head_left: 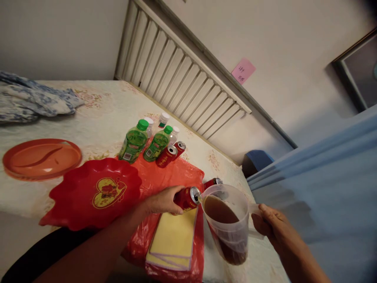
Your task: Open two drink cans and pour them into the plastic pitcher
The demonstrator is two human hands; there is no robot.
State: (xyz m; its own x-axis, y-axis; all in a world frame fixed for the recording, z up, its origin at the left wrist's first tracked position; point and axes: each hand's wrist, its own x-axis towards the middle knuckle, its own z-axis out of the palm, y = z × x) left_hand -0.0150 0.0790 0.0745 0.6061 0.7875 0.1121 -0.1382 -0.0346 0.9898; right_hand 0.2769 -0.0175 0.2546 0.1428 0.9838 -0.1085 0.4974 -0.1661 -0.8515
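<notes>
My left hand [165, 201] is wrapped round a red drink can [186, 198], tipped so that its open top faces the rim of a clear plastic pitcher [244, 220]. A thin stream of liquid shows between the can's mouth and the pitcher's lip. Brown liquid [219, 210] stands in the pitcher, its surface slanting. My right hand [272, 222] grips the pitcher's handle on the right. Beneath the can lies a stack of folded yellow cloths [173, 237] on a red plastic bag [165, 179].
Behind the bag stand green-capped bottles [134, 142], white-capped bottles [163, 120] and red cans [167, 156]. Another can [212, 182] is behind the pitcher. A red scalloped tray [79, 188], an orange plate [43, 159] and bunched cloth [35, 98] lie left. A radiator [176, 67] borders the table's back.
</notes>
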